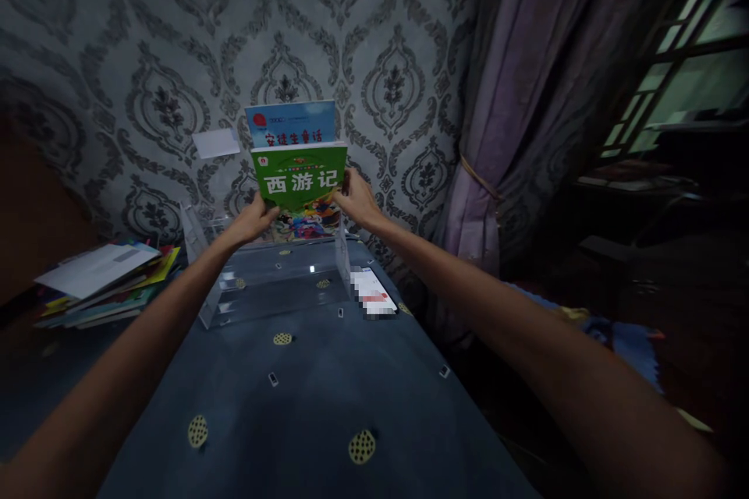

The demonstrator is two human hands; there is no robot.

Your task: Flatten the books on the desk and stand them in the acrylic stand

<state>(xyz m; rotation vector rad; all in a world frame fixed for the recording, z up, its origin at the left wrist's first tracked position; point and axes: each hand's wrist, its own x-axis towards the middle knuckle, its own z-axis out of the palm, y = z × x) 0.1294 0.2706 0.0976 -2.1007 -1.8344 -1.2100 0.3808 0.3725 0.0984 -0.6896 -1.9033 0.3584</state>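
A green picture book (301,179) with large white Chinese characters is held upright between both hands at the far end of the table. My left hand (257,220) closes on its lower left edge, thumb in front. On its right edge my right hand (356,199) grips, thumb on the cover and fingers behind. Directly behind stands a blue book (292,123) with red characters; its lower part is hidden, and I cannot tell whether the hands touch it too. Around and below them is a clear plastic rack (204,296) with upright side panels.
A phone (374,292) with a lit, blurred screen lies beside the rack's right panel. To the left sits a pile of books and papers (99,277). Patterned wallpaper (398,78) rises behind the table (281,421), with a tied purple curtain (477,195) at right.
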